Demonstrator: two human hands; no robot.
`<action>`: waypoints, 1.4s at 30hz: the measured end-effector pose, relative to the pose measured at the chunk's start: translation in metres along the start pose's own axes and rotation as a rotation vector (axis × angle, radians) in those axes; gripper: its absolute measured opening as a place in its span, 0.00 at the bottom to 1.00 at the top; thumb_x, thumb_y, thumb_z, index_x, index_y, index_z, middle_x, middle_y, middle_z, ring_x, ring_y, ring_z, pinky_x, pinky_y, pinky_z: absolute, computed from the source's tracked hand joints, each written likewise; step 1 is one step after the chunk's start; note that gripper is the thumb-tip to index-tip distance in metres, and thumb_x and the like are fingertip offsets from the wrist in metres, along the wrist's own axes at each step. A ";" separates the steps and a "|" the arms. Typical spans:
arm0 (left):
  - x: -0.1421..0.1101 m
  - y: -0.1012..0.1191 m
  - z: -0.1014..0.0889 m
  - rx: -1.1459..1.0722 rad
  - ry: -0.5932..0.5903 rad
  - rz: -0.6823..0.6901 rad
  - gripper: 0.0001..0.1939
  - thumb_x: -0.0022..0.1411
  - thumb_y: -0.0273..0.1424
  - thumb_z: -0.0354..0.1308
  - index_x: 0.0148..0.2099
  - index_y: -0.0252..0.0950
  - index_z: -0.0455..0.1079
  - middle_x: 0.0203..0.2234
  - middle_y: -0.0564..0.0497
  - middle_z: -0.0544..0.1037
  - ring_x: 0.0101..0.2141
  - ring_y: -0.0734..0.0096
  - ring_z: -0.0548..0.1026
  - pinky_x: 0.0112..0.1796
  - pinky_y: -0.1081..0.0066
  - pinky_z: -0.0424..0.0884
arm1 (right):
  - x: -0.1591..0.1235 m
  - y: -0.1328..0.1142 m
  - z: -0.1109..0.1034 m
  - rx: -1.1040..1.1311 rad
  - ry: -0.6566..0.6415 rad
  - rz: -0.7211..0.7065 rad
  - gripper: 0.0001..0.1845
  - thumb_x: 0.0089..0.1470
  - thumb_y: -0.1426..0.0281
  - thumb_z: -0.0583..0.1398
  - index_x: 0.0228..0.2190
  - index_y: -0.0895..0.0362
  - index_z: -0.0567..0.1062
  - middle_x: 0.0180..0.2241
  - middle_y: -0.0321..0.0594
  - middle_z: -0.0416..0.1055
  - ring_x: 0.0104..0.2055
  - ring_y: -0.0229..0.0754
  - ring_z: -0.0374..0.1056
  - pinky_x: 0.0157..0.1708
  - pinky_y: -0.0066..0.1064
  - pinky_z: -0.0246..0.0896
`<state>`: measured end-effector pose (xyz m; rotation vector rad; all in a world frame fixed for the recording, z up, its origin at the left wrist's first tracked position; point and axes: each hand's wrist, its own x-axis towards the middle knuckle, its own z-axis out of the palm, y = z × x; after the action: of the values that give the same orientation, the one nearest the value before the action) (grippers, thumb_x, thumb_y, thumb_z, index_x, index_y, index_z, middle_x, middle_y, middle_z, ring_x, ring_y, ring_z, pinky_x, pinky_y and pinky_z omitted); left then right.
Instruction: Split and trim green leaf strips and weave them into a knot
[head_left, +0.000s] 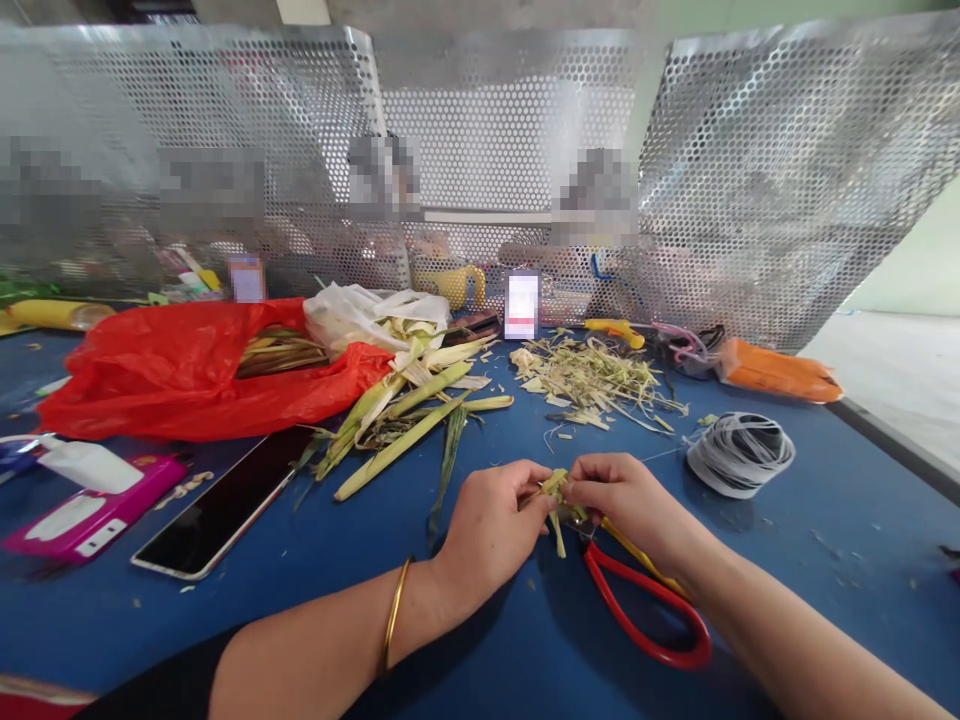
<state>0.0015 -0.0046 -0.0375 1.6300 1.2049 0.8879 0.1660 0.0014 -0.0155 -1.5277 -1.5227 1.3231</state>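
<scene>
My left hand (491, 525) and my right hand (630, 500) meet over the blue table (315, 590), both pinching a small folded piece of green-yellow leaf strip (556, 487). One end of the strip hangs down between my hands. Red-handled scissors (645, 610) lie on the table just under my right hand and wrist. A gold bangle circles my left wrist. A pile of long green and pale leaves (409, 410) lies just beyond my left hand.
A red plastic bag (172, 370) holds more leaves at the left, with a white bag (360, 315) behind. A phone (217, 505), a pink case (90, 510), leaf trimmings (592, 375), a bundle of grey bands (739, 455) and an orange packet (772, 370) lie around. A perforated metal screen (787, 170) stands behind, people beyond it.
</scene>
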 end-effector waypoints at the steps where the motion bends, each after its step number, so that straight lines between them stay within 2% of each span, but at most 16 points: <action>1: 0.000 0.000 0.000 0.009 -0.004 0.004 0.12 0.57 0.31 0.57 0.43 0.39 0.76 0.30 0.51 0.82 0.28 0.69 0.78 0.30 0.73 0.71 | 0.000 0.001 0.000 0.006 -0.002 0.001 0.10 0.42 0.65 0.59 0.17 0.57 0.67 0.16 0.31 0.61 0.20 0.33 0.56 0.21 0.26 0.52; 4: 0.005 0.000 -0.004 -0.045 -0.086 -0.029 0.10 0.55 0.29 0.57 0.40 0.36 0.76 0.28 0.50 0.81 0.25 0.70 0.76 0.28 0.73 0.70 | -0.001 0.002 0.001 -0.028 0.036 -0.014 0.10 0.44 0.64 0.59 0.18 0.57 0.68 0.16 0.30 0.63 0.19 0.33 0.58 0.20 0.26 0.54; 7: 0.011 0.001 -0.008 -0.208 -0.198 -0.101 0.09 0.53 0.30 0.60 0.37 0.32 0.74 0.27 0.49 0.80 0.20 0.75 0.72 0.24 0.75 0.67 | -0.001 0.001 0.001 -0.037 0.068 -0.038 0.09 0.47 0.64 0.60 0.23 0.56 0.68 0.18 0.31 0.68 0.20 0.35 0.65 0.21 0.27 0.59; 11: 0.013 0.002 -0.012 -0.274 -0.287 -0.099 0.12 0.53 0.32 0.59 0.39 0.31 0.75 0.27 0.49 0.78 0.20 0.77 0.70 0.24 0.76 0.65 | -0.002 -0.005 -0.002 0.129 -0.035 -0.042 0.13 0.45 0.62 0.63 0.30 0.56 0.67 0.24 0.31 0.71 0.22 0.37 0.71 0.23 0.28 0.64; 15: 0.010 0.002 -0.015 -0.165 -0.352 -0.059 0.10 0.55 0.30 0.56 0.37 0.33 0.76 0.25 0.51 0.76 0.20 0.77 0.69 0.24 0.76 0.64 | -0.002 -0.007 -0.002 0.095 -0.098 -0.022 0.19 0.44 0.56 0.64 0.26 0.57 0.67 0.21 0.31 0.69 0.17 0.34 0.65 0.18 0.27 0.61; 19: 0.010 0.003 -0.016 -0.138 -0.364 -0.081 0.08 0.53 0.29 0.57 0.35 0.33 0.76 0.24 0.51 0.77 0.20 0.75 0.70 0.24 0.76 0.65 | -0.001 -0.006 -0.002 0.033 -0.030 -0.056 0.18 0.44 0.56 0.64 0.23 0.57 0.68 0.17 0.29 0.64 0.17 0.30 0.56 0.15 0.23 0.49; 21: 0.011 0.005 -0.015 -0.168 -0.387 -0.111 0.07 0.52 0.30 0.58 0.34 0.33 0.75 0.24 0.51 0.77 0.20 0.75 0.71 0.24 0.75 0.66 | -0.001 -0.006 -0.002 0.042 -0.017 -0.010 0.16 0.43 0.58 0.65 0.22 0.57 0.68 0.15 0.27 0.60 0.16 0.29 0.52 0.15 0.23 0.43; 25: 0.011 0.009 -0.015 -0.225 -0.447 -0.170 0.10 0.52 0.34 0.60 0.34 0.33 0.74 0.24 0.52 0.76 0.19 0.76 0.69 0.24 0.75 0.66 | -0.003 -0.009 -0.003 0.129 -0.087 0.121 0.17 0.40 0.58 0.65 0.21 0.56 0.66 0.11 0.24 0.53 0.13 0.27 0.44 0.14 0.24 0.34; 27: 0.010 0.011 -0.015 -0.247 -0.507 -0.161 0.09 0.53 0.36 0.60 0.31 0.33 0.73 0.22 0.54 0.74 0.19 0.77 0.68 0.25 0.75 0.66 | -0.002 -0.011 -0.002 0.168 -0.034 0.059 0.18 0.40 0.57 0.65 0.20 0.56 0.66 0.12 0.24 0.53 0.14 0.27 0.43 0.15 0.24 0.35; 30: 0.009 0.015 -0.017 -0.276 -0.595 -0.158 0.10 0.53 0.35 0.60 0.25 0.34 0.70 0.19 0.55 0.71 0.20 0.78 0.68 0.26 0.75 0.67 | -0.001 -0.010 0.001 0.195 0.172 -0.123 0.18 0.43 0.56 0.64 0.20 0.56 0.66 0.13 0.25 0.55 0.16 0.28 0.47 0.17 0.25 0.41; 32: 0.008 0.018 -0.019 -0.315 -0.603 -0.168 0.09 0.53 0.35 0.60 0.27 0.34 0.71 0.20 0.54 0.72 0.21 0.77 0.69 0.28 0.75 0.67 | 0.000 -0.009 0.003 0.208 0.271 -0.190 0.18 0.47 0.56 0.63 0.21 0.56 0.66 0.13 0.27 0.57 0.16 0.30 0.51 0.19 0.25 0.46; 34: 0.008 0.021 -0.021 -0.366 -0.583 -0.186 0.09 0.52 0.35 0.61 0.30 0.33 0.73 0.22 0.52 0.74 0.22 0.76 0.70 0.30 0.74 0.68 | 0.001 -0.008 0.005 0.218 0.303 -0.202 0.18 0.49 0.55 0.62 0.21 0.55 0.65 0.13 0.29 0.60 0.17 0.32 0.54 0.20 0.26 0.50; 38: 0.005 0.023 -0.018 -0.391 -0.514 -0.235 0.13 0.49 0.39 0.63 0.28 0.32 0.74 0.20 0.52 0.74 0.20 0.75 0.70 0.28 0.73 0.68 | 0.001 -0.006 0.008 0.264 0.281 -0.191 0.18 0.49 0.55 0.62 0.23 0.55 0.66 0.13 0.28 0.61 0.17 0.32 0.55 0.20 0.25 0.51; 42: -0.001 0.017 -0.008 -0.229 -0.467 -0.206 0.16 0.51 0.43 0.62 0.23 0.34 0.70 0.15 0.55 0.70 0.16 0.78 0.67 0.20 0.77 0.59 | -0.001 -0.004 0.014 0.317 0.195 -0.154 0.17 0.48 0.56 0.62 0.23 0.56 0.66 0.13 0.28 0.60 0.16 0.31 0.53 0.17 0.24 0.48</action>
<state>-0.0001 -0.0058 -0.0188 1.3961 0.8870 0.4596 0.1517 -0.0022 -0.0156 -1.2716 -1.2169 1.2210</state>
